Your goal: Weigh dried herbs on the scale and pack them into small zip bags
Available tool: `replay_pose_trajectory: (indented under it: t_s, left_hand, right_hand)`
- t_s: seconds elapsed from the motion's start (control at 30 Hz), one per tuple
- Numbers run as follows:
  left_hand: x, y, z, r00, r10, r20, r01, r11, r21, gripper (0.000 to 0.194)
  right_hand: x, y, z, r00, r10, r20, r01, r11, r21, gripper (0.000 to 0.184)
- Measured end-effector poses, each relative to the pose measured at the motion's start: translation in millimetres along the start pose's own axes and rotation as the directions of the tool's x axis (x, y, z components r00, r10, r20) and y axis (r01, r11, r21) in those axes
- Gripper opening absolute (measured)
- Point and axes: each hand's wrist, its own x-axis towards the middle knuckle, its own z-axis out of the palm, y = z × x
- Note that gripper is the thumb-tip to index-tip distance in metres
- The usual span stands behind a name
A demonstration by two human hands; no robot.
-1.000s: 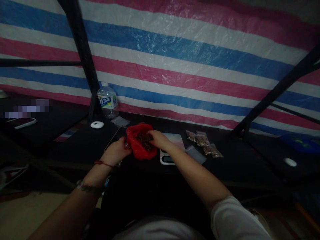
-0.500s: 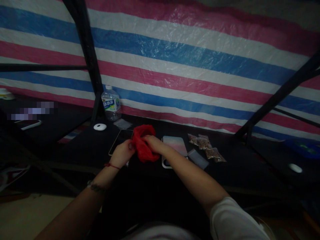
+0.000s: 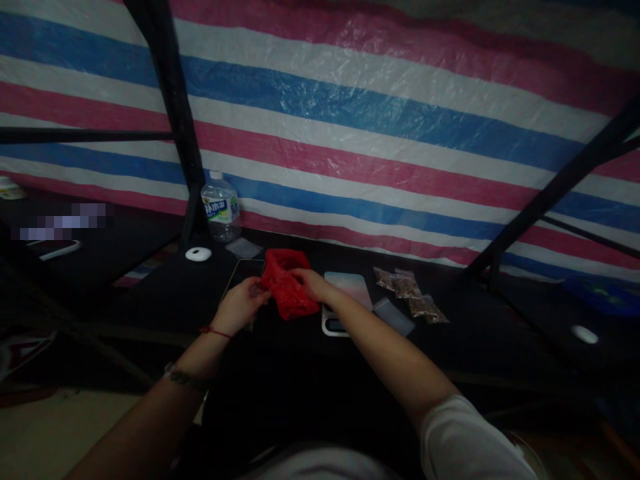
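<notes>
In the head view, the red plastic bag (image 3: 295, 300) sits between the two hands, near the front of the black counter (image 3: 480, 317). The left hand (image 3: 243, 303) has its fingers bent in at the bag's left edge; whether they pinch the film or something beside it cannot be told. The right hand (image 3: 311, 285) reaches in from the other side, fingers curled down at the bag's upper right; their tips are hidden, so its grip cannot be told either.

Room is tight around the bag. A dark phone (image 3: 249, 269) lies just left of it, partly under the left hand. Close on the right is a white scale (image 3: 347, 285), the right forearm crossing over its front part. A flat clear bag (image 3: 394, 317) lies just beyond the scale's right edge, and filled packets (image 3: 407, 287) overlap in a loose row beside it. Right of those, a wider stretch of counter runs toward the slanting black post (image 3: 545, 200).

Behind the phone, a clear pouch (image 3: 244, 249) lies flat in front of the upright bottle (image 3: 221, 210), with a white oval device (image 3: 199, 254) to the left. The striped sheet (image 3: 350, 153) bounds the counter's rear edge. The front edge, near the scale, is hard to trace in the dark.
</notes>
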Motion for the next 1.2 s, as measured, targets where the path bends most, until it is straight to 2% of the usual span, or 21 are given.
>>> replay_pose_trajectory:
  t_s: [0.1, 0.2, 0.33, 0.43, 0.5, 0.57, 0.63, 0.67, 0.7, 0.73, 0.8, 0.83, 0.87, 0.9, 0.97, 1.03, 1.07, 1.1, 1.13, 1.2]
  left_hand:
    - [0.8, -4.9, -4.5, 0.999, -0.018, 0.051, 0.021, 0.998, -0.056, 0.042]
    - [1.9, -8.7, -8.7, 0.995, -0.013, 0.099, 0.015, 1.000, -0.019, 0.045]
    - [3.1, -11.2, -15.6, 0.996, 0.005, 0.086, -0.017, 0.990, 0.137, 0.046]
    - [1.6, -7.6, -25.4, 0.997, -0.005, 0.075, -0.009, 0.982, 0.189, 0.049]
    - [-2.2, -0.2, -34.9, 1.000, -0.026, -0.010, 0.028, 0.978, 0.208, 0.049]
    - [-9.2, 11.9, -44.2, 0.985, -0.005, -0.170, 0.042, 0.975, 0.218, 0.046]
    - [-19.7, 27.6, -48.6, 0.948, 0.113, -0.297, -0.056, 0.979, 0.196, 0.045]
    - [-25.9, 36.0, -47.5, 0.932, 0.206, -0.300, -0.153, 0.970, 0.189, 0.045]
    - [-32.4, 44.3, -43.9, 0.916, 0.302, -0.264, -0.259, 0.948, 0.186, 0.043]
    - [-38.9, 52.0, -37.8, 0.898, 0.403, -0.179, -0.370, 0.909, 0.192, 0.041]
    - [-49.8, 64.4, -20.5, 0.815, 0.576, 0.070, -0.577, 0.792, 0.198, 0.040]
    - [-53.6, 68.6, -11.0, 0.773, 0.611, 0.174, -0.635, 0.745, 0.206, 0.041]
    - [-56.0, 71.3, -2.3, 0.761, 0.609, 0.222, -0.648, 0.722, 0.241, 0.043]
    - [-56.8, 72.6, 4.8, 0.769, 0.590, 0.245, -0.639, 0.713, 0.288, 0.043]
    - [-54.3, 71.5, 12.0, 0.824, 0.523, 0.217, -0.565, 0.727, 0.390, 0.032]
    - [-47.6, 66.4, 10.2, 0.877, 0.468, 0.110, -0.466, 0.770, 0.436, 0.024]
    - [-43.5, 62.9, 7.1, 0.897, 0.440, 0.036, -0.412, 0.804, 0.429, 0.023]
    - [-39.4, 58.9, 3.4, 0.915, 0.402, -0.044, -0.352, 0.845, 0.402, 0.024]
    - [-35.6, 54.7, -0.4, 0.929, 0.351, -0.120, -0.289, 0.887, 0.360, 0.025]
    - [-29.5, 46.8, -6.3, 0.943, 0.231, -0.238, -0.167, 0.951, 0.262, 0.029]
  right_hand:
    - [-3.4, -1.7, -4.3, 0.999, 0.045, 0.030, -0.049, 0.982, 0.184, 0.035]
    - [-5.9, 0.8, -8.1, 0.997, 0.080, 0.006, -0.078, 0.937, 0.341, 0.037]
    - [-10.1, 5.7, -13.5, 0.997, 0.074, -0.033, -0.058, 0.938, 0.341, 0.040]
    - [-16.5, 3.3, -23.5, 0.996, 0.051, -0.067, -0.030, 0.957, 0.287, 0.040]
    - [-25.0, -0.8, -36.5, 0.990, 0.027, -0.138, -0.003, 0.985, 0.171, 0.038]
    - [-38.4, -3.6, -54.0, 0.968, -0.002, -0.249, 0.005, 1.000, 0.010, 0.037]
    - [-55.8, -1.6, -72.4, 0.944, -0.017, -0.329, -0.016, 0.995, -0.097, 0.036]
    - [-65.2, 1.9, -80.5, 0.934, -0.010, -0.357, -0.037, 0.992, -0.123, 0.035]
    - [-74.6, 6.9, -87.4, 0.922, 0.008, -0.387, -0.069, 0.987, -0.143, 0.034]
    - [-83.3, 13.1, -92.9, 0.908, 0.030, -0.419, -0.111, 0.979, -0.170, 0.034]
    - [-97.9, 26.5, -99.4, 0.884, 0.078, -0.462, -0.198, 0.956, -0.218, 0.035]
    - [-103.5, 32.2, -100.9, 0.881, 0.103, -0.462, -0.232, 0.945, -0.232, 0.034]
    - [-107.8, 36.2, -101.5, 0.885, 0.126, -0.449, -0.257, 0.935, -0.243, 0.034]
    - [-110.9, 37.6, -101.6, 0.891, 0.139, -0.433, -0.271, 0.927, -0.259, 0.035]
    - [-114.3, 31.7, -100.6, 0.892, 0.107, -0.439, -0.272, 0.903, -0.332, 0.044]
    - [-114.4, 14.7, -97.4, 0.878, -0.010, -0.479, -0.237, 0.860, -0.453, 0.050]
    - [-113.3, 3.6, -94.2, 0.872, -0.078, -0.484, -0.210, 0.832, -0.513, 0.047]
    - [-111.3, -8.1, -89.7, 0.879, -0.129, -0.459, -0.175, 0.808, -0.562, 0.038]
    - [-108.5, -19.5, -83.5, 0.906, -0.151, -0.396, -0.133, 0.786, -0.603, 0.028]
    - [-100.4, -38.1, -66.7, 0.971, -0.124, -0.202, -0.051, 0.722, -0.690, 0.019]
